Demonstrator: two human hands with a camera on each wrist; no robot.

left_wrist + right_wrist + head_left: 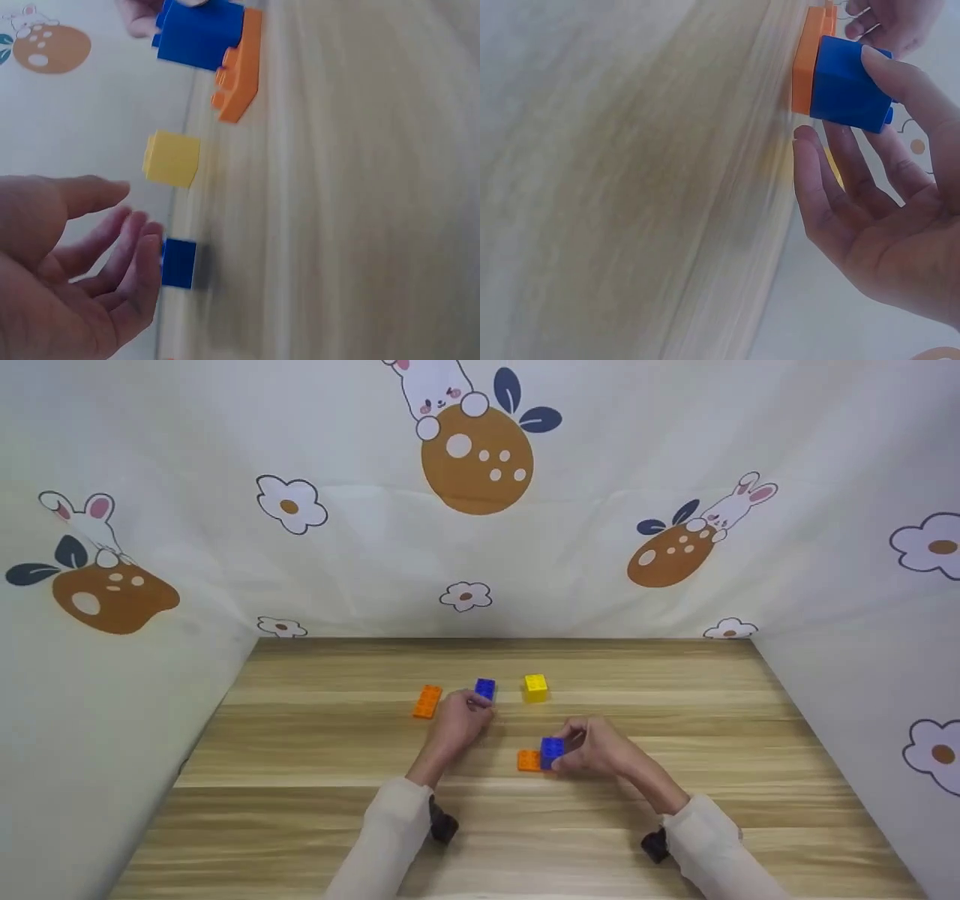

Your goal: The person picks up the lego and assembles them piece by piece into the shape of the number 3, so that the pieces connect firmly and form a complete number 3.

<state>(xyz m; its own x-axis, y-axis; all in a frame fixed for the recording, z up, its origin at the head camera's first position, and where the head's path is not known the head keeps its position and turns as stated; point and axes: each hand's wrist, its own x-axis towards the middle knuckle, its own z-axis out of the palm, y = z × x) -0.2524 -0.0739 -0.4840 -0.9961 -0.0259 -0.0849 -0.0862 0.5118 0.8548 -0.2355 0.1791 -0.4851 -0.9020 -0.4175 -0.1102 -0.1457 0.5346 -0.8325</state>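
A tall blue toy brick stands on the right end of an orange brick, whose studs show on the left. My right hand pinches this blue brick between thumb and fingers, as the right wrist view also shows the thumb on the blue brick. My left hand is just in front of a smaller blue brick; its thumb and fingers are apart with nothing between them. In the left wrist view, the fingertips appear close to that blue brick; whether they touch it, I cannot tell.
A yellow brick stands on the wooden table behind the stacked pair. Another orange brick lies to the left of the left hand. A patterned cloth rises at the table's back and sides.
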